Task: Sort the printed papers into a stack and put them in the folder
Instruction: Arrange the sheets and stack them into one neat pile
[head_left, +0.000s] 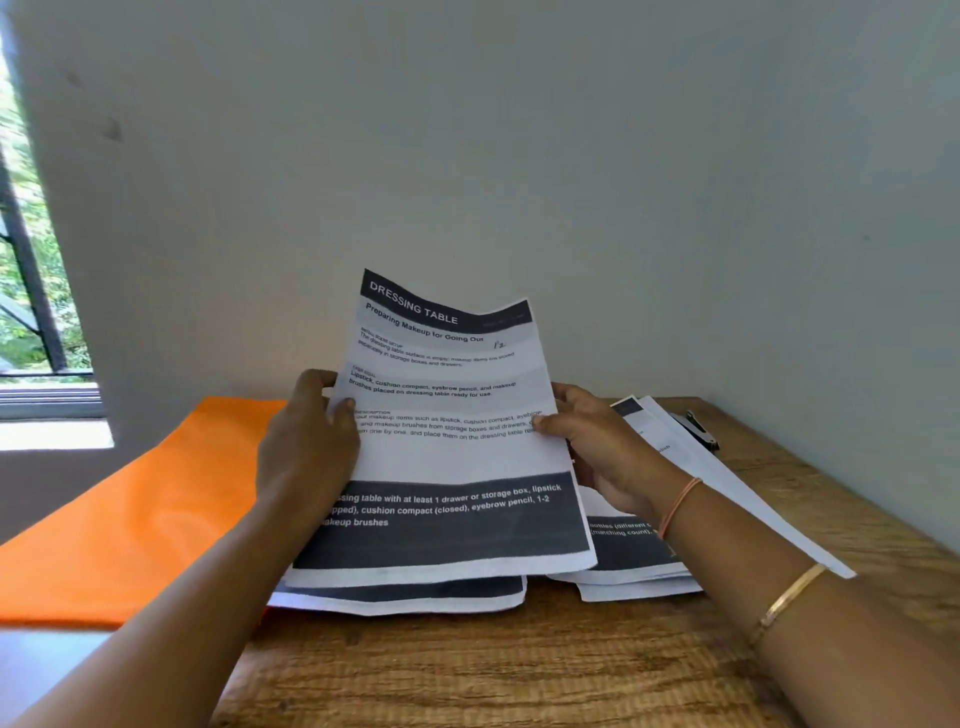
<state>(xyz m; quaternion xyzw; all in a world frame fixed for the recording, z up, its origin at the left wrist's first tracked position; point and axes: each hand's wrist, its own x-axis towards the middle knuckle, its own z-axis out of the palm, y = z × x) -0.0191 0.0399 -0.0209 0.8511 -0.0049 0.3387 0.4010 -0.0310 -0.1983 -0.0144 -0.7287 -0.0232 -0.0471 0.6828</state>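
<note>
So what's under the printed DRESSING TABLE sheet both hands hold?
Another dark-banded printed sheet pokes out below the DRESSING TABLE sheet, on the wooden table. Any more underneath are covered.

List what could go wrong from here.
1. Left hand and right hand pinch the sheet only at its side edges and it bows: it may crease or slip.
2. The pile at right is fanned, and the right forearm lies over it: pulling back could drag sheets askew.
3. The folder seems to overhang the left edge of the table: it might tip when loaded.
</note>
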